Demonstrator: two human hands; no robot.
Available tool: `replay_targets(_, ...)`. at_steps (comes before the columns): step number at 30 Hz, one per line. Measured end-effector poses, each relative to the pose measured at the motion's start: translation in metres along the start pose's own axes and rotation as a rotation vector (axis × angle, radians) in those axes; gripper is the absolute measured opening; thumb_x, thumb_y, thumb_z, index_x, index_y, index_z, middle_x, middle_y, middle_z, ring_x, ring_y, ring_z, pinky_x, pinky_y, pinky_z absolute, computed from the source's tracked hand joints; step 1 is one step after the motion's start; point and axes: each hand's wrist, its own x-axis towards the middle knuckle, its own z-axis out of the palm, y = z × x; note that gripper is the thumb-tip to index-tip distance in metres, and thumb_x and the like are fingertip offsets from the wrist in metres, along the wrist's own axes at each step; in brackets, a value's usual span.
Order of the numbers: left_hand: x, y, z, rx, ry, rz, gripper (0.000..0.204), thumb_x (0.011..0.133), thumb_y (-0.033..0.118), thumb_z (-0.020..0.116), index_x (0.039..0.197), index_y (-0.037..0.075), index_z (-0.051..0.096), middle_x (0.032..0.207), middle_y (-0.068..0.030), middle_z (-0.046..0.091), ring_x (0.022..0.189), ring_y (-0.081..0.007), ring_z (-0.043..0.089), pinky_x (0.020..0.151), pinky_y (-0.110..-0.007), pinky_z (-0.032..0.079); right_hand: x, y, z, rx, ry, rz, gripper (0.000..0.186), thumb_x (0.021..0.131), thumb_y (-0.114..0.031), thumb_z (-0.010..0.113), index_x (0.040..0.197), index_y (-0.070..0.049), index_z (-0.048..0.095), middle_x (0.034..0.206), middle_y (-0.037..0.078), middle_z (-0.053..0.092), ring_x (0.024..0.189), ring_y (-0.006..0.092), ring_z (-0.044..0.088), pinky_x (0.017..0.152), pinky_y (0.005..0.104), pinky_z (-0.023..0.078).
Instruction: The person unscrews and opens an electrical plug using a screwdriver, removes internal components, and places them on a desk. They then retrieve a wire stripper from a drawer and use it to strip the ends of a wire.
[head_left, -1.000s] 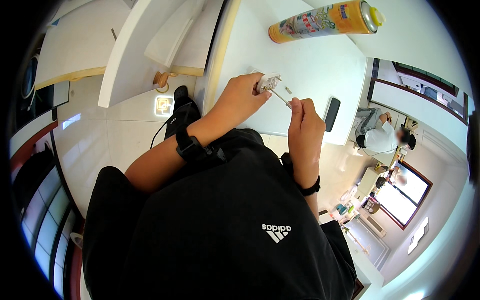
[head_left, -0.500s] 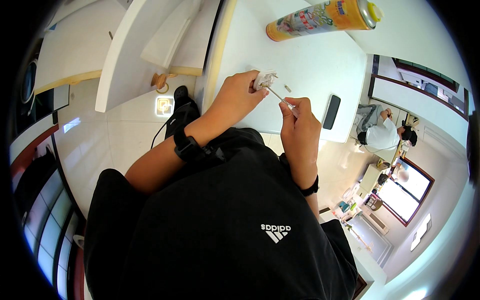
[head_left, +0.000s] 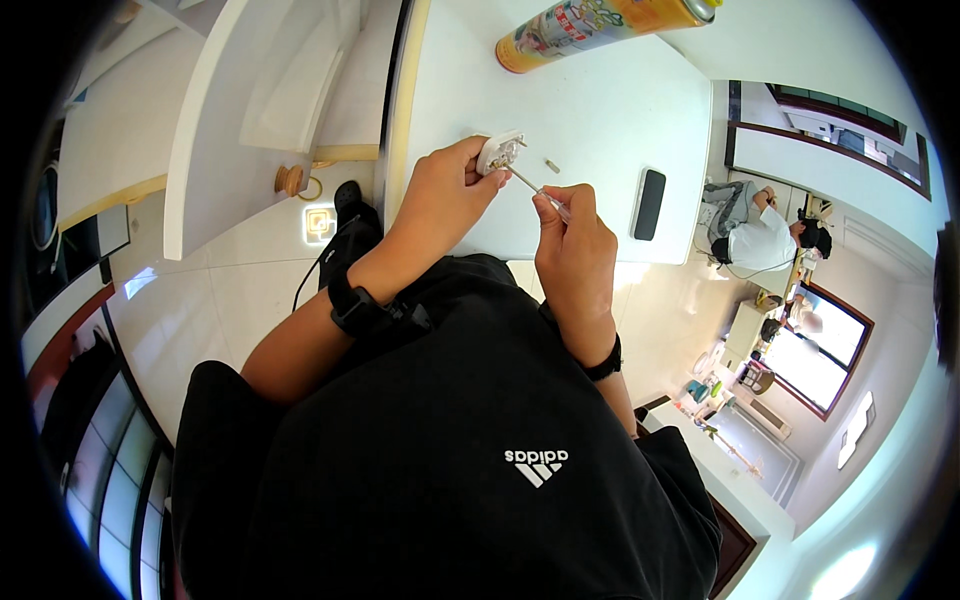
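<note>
From my seat at the head view, everything hangs on one line: the thin metal shaft of the screwdriver [head_left: 525,180] runs from the right fingertips up and leftward to the white plug-like piece [head_left: 492,156], its tip at the piece's open face (whether it sits in a screw slot, I can't tell at this size). The left hand [head_left: 447,185] is the nearer one, touching the piece: its thumb and fingers are closed on the near and left edge, with the open face turned toward the right hand [head_left: 577,235]. That hand stands off by the shaft's length, thumb and forefinger pinched around the handle, the other fingers curled in below.

Just beyond the right fingertips, I see a small pale part [head_left: 552,165] lying on the white tabletop [head_left: 600,120]. A dark phone [head_left: 650,204] rests to the right of those fingers, and an orange spray can [head_left: 590,35] lies well beyond both hands.
</note>
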Motion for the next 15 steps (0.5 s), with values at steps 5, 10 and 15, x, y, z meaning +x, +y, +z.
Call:
replay_targets(5, 0.003, -0.006, 0.002, -0.123, 0.022, 0.028, 0.022, 0.090, 0.009, 0.061, 0.107, -0.005, 0.060, 0.090, -0.0092, 0.068, 0.083, -0.0106, 0.062, 0.076, -0.024, 0.049, 0.005, 0.005, -0.002, -0.148, 0.024, -0.124, 0.016, 0.095, -0.020, 0.055, 0.094, -0.005, 0.052, 0.069, 0.012, 0.060, 0.059, 0.0315, 0.060, 0.050, 0.0369, 0.047)
replay_targets(10, 0.002, -0.008, 0.008, -0.181, 0.129, 0.131, 0.018, 0.088, 0.011, 0.064, 0.098, -0.003, 0.063, 0.072, -0.0082, 0.065, 0.062, -0.0111, 0.055, 0.060, -0.026, 0.045, 0.003, 0.004, -0.001, -0.259, -0.038, -0.173, 0.017, 0.096, -0.021, 0.052, 0.090, -0.005, 0.052, 0.066, 0.011, 0.058, 0.056, 0.0318, 0.058, 0.048, 0.0381, 0.046)
replay_targets(15, 0.001, -0.006, 0.003, -0.038, 0.123, 0.137, 0.017, 0.087, 0.011, 0.064, 0.099, -0.001, 0.063, 0.064, -0.0102, 0.060, 0.053, -0.0137, 0.047, 0.053, -0.029, 0.039, 0.002, 0.001, 0.000, -0.213, -0.094, -0.149, 0.019, 0.096, -0.020, 0.052, 0.086, -0.004, 0.050, 0.064, 0.013, 0.057, 0.053, 0.0327, 0.057, 0.046, 0.0402, 0.046)
